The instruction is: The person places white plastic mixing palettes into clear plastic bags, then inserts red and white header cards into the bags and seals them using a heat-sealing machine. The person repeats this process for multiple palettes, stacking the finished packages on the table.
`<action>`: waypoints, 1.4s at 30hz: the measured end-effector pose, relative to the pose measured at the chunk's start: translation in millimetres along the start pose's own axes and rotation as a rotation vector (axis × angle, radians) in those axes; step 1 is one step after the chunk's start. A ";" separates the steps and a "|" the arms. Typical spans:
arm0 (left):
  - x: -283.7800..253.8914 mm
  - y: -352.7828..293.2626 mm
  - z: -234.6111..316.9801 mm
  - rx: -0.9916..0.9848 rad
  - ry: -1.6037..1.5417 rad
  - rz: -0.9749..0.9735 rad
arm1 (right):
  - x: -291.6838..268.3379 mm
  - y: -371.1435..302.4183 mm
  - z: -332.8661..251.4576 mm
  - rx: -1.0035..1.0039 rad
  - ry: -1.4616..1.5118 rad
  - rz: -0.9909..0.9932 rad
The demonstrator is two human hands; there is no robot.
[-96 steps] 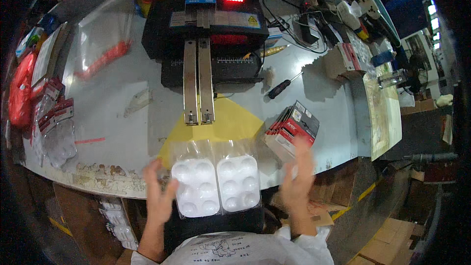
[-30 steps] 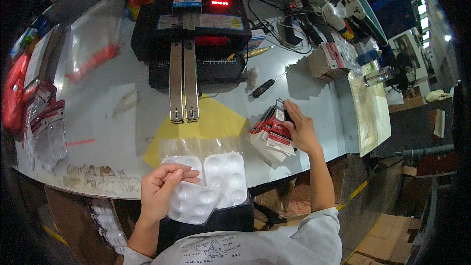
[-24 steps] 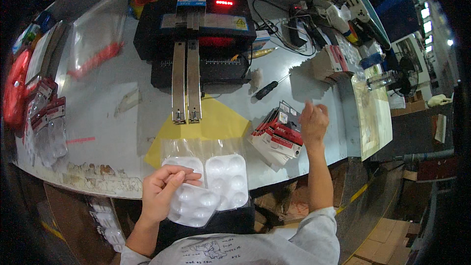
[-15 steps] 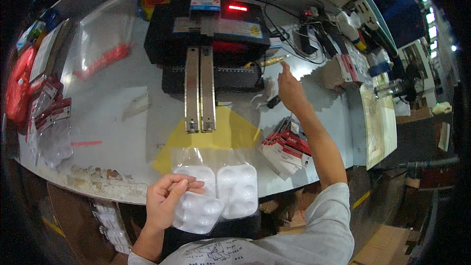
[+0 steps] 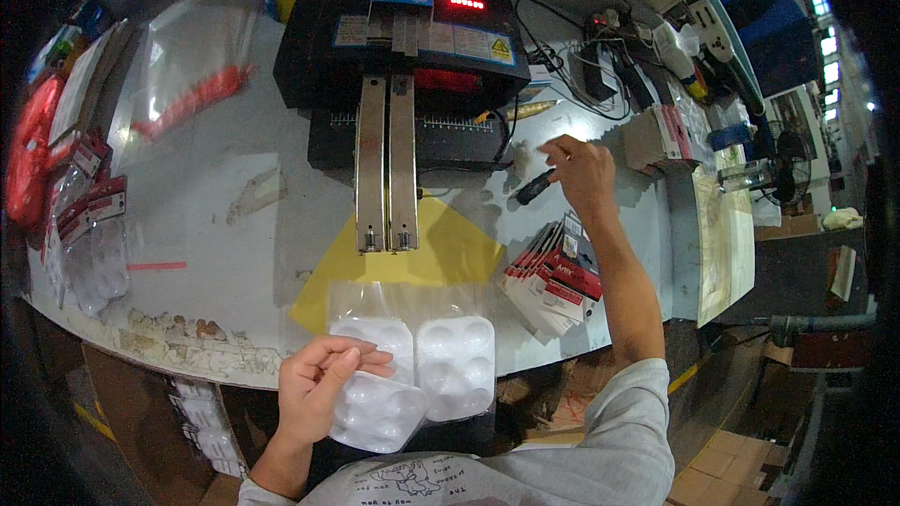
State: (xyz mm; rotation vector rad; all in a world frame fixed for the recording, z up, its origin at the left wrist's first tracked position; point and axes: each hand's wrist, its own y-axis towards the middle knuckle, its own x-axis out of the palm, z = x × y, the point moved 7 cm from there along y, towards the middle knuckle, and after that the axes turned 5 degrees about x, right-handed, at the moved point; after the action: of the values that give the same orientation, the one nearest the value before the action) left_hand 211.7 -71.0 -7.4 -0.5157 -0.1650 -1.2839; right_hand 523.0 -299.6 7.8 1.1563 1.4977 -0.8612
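Note:
My left hand (image 5: 323, 384) is closed on a white plastic paint palette (image 5: 380, 412) with round wells, at the table's near edge. Under it shows part of another white palette, and a further palette (image 5: 457, 370) lies to the right. Clear plastic film (image 5: 412, 298) extends beyond them toward a yellow patch on the table. My right hand (image 5: 586, 173) is over the table at right, fingers bent and fingertips blurred. A slim black object (image 5: 534, 189) is right at its thumb; whether it is held, I cannot tell. Red-and-white printed cards (image 5: 558, 276) lie fanned below that wrist.
A black machine (image 5: 403, 47) with a red lit display and two metal rails (image 5: 386, 169) stands at the back centre. Clear plastic bags (image 5: 192, 56) lie back left; packed palettes (image 5: 94, 244) sit at the left edge. Cables (image 5: 562, 9) and a card stack (image 5: 656, 138) are at right.
My right hand has turned, and its raised index finger has come down and bent. More of the black object shows beside it. My left hand keeps its hold on the palette.

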 end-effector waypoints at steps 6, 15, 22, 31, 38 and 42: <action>0.9 -2.1 -0.4 0.015 0.053 0.027 | 33.3 16.5 19.5 0.151 -0.095 -0.110; -2.3 -4.1 -3.1 -0.016 0.052 0.036 | 64.9 27.0 25.4 -0.036 -0.140 -0.138; 1.8 -12.4 2.8 0.025 -0.002 -0.031 | 76.6 21.2 24.9 -0.381 -0.448 -0.189; -2.9 -38.7 14.4 0.065 -0.001 -0.025 | -22.0 -15.3 16.0 -0.083 0.527 -0.166; -4.5 -57.6 15.4 0.116 -0.026 -0.038 | -75.4 -110.2 -10.3 -0.013 0.593 0.206; -4.6 -64.8 11.8 0.135 -0.041 -0.001 | -70.5 -168.7 -5.2 0.032 0.604 0.285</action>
State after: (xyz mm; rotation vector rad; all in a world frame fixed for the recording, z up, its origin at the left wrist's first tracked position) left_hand 151.2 -73.9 19.0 -0.4270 -0.2842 -1.2537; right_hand 361.8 -359.4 70.5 1.7041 1.7317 -0.3497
